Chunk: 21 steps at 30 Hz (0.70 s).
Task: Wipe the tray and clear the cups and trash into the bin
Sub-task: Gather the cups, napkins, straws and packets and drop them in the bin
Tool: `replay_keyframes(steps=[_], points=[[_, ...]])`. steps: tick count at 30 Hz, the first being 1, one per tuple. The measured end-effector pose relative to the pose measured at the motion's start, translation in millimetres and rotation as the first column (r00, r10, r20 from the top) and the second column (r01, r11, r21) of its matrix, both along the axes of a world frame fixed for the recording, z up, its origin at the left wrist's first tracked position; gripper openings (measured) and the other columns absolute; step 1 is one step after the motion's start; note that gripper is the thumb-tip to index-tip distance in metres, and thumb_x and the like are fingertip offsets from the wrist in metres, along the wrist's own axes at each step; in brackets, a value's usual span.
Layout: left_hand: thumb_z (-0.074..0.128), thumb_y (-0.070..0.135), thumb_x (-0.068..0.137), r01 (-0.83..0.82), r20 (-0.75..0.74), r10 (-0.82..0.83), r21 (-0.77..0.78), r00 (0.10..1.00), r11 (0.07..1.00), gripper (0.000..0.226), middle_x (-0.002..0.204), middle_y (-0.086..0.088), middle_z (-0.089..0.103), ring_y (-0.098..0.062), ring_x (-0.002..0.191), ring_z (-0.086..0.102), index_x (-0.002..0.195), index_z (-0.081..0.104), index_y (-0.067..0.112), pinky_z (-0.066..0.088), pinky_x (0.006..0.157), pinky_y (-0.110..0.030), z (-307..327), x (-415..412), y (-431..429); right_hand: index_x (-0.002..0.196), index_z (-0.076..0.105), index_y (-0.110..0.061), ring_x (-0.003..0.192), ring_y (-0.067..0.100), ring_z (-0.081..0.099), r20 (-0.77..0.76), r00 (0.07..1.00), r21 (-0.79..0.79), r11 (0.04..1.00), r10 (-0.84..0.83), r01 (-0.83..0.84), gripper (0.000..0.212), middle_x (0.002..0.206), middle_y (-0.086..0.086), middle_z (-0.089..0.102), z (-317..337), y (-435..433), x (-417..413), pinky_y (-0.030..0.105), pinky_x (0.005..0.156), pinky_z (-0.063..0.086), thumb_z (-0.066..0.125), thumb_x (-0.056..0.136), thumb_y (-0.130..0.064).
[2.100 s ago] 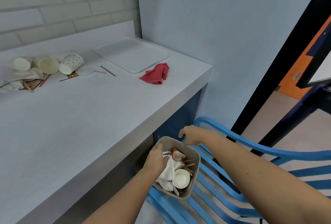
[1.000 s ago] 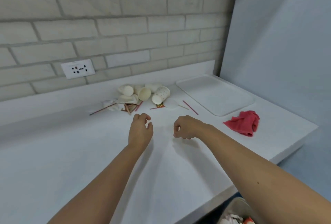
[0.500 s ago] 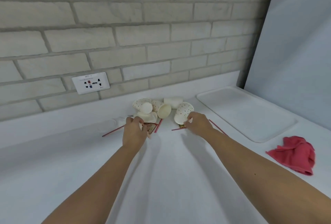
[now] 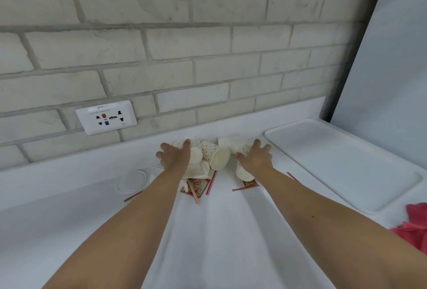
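Both hands reached to the far side of the counter, where the trash lay heaped against the wall. The left hand lay spread, fingers apart, over the two cups at the left of the heap, touching them but not yet closed. The right hand lay likewise spread over the right cup, which was on its side with its mouth toward the near edge, its long axis running near to far. Between the hands lay a middle cup, also on its side, mouth toward the near right and about equally close to either hand.

I counted four speckled cups, perhaps a fifth plain one behind them. There was one round lid left of the heap, two sachets, one wooden stirrer and roughly four red straws. The tray lay bare to the right, with the red cloth near it. The bin was not in view.
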State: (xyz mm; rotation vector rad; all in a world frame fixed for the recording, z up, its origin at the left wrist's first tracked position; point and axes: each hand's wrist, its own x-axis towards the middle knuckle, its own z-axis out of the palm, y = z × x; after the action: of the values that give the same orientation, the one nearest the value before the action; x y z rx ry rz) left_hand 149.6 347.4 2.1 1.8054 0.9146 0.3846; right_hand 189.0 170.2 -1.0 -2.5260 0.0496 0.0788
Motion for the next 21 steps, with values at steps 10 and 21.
replay_keyframes(steps=[10, 21], points=[[0.073, 0.034, 0.076, -0.010, -0.089, -0.014, -0.263, 0.996, 0.965, 0.090, 0.139, -0.019, 0.035, -0.033, 0.123, 0.041, 0.139, 0.016, 0.004, 0.043, 0.100, -0.041, -8, 27, 2, 0.146, 0.009, -0.013, 0.123, 0.036, 0.041, -0.046, 0.999, -0.129, 0.992, -0.004, -0.002, 0.086, 0.139, 0.024, 0.026, -16, 27, 13, 0.038, 0.099, 0.043, 0.065, 0.084, -0.034], [0.068, 0.024, 0.082, 0.025, 0.062, -0.015, -0.161, 0.998, 0.987, 0.073, 0.138, -0.018, 0.040, -0.033, 0.124, 0.041, 0.136, 0.024, 0.003, 0.038, 0.084, -0.036, 9, -4, 0, 0.146, 0.007, -0.017, 0.116, 0.035, 0.049, -0.074, 0.994, -0.009, 0.997, 0.080, -0.081, 0.092, 0.129, 0.020, 0.041, 5, 7, -2, 0.039, 0.089, 0.049, 0.067, 0.078, -0.031]])
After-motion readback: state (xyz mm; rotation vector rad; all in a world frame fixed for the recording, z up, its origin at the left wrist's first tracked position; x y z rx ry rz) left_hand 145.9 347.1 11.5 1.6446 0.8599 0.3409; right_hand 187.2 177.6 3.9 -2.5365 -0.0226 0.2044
